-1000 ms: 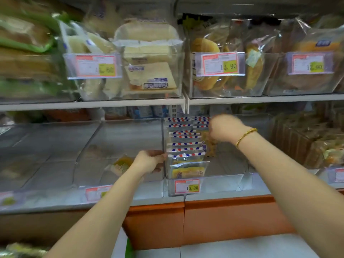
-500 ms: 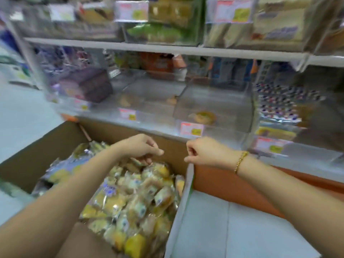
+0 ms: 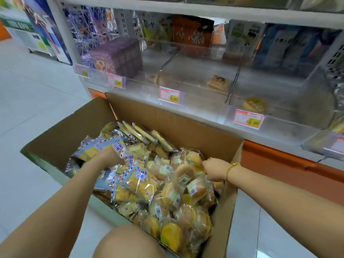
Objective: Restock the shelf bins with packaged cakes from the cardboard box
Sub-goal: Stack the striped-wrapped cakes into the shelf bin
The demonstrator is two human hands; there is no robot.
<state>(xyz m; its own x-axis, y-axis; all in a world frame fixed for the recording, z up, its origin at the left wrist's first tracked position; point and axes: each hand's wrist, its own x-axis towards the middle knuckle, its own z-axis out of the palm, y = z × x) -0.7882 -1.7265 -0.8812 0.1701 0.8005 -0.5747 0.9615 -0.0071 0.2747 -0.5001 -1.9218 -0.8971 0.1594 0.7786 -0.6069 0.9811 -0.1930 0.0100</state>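
An open cardboard box (image 3: 167, 116) on the floor is heaped with packaged cakes. Packets with blue, red and white striped edges (image 3: 138, 183) fill its left side; clear-wrapped round cakes (image 3: 186, 185) fill its right side. My left hand (image 3: 111, 157) is down among the striped packets, its fingers curled into one of them (image 3: 109, 146). At the box's right side my right hand (image 3: 214, 169) has its fingers curled and pinches the wrapper of a round cake (image 3: 193, 159). Above the box stand clear shelf bins (image 3: 195, 58); one holds a single yellow cake (image 3: 255, 105).
Another bin holds a lone brown cake (image 3: 218, 83), and a purple pack (image 3: 119, 56) stands at the shelf's left. Price tags (image 3: 169, 95) line the bin fronts. Tiled floor (image 3: 37, 90) lies left of the box. My knee (image 3: 130, 243) is at its near edge.
The view has swung from the shelf bins down to the box. Both hands left the shelf and dropped into the box, the left onto the striped packets, the right onto the round cakes.
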